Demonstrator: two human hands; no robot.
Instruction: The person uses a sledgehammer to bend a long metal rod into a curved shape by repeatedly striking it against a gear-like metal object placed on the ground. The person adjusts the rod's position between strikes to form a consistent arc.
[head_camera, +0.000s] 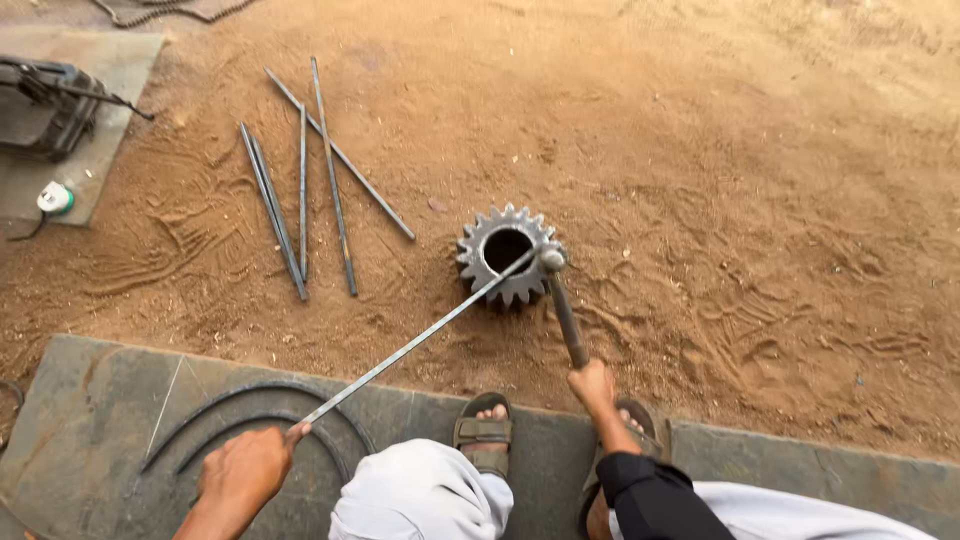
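Observation:
My left hand (243, 470) grips the near end of a long thin steel rod (415, 345). The rod slants up to the right and its far end rests on the rim of a large grey toothed gear (478, 262) standing on the sand. My right hand (592, 386) holds the handle of a hammer (565, 315), whose head (552, 259) sits on the rod's tip at the gear's right rim.
Several loose steel rods (300, 180) lie on the sand at the upper left. A dark machine (45, 105) stands on a slab at far left. Curved bent rods (255, 405) lie on the stone slab (90, 420) under my sandalled feet (485, 430).

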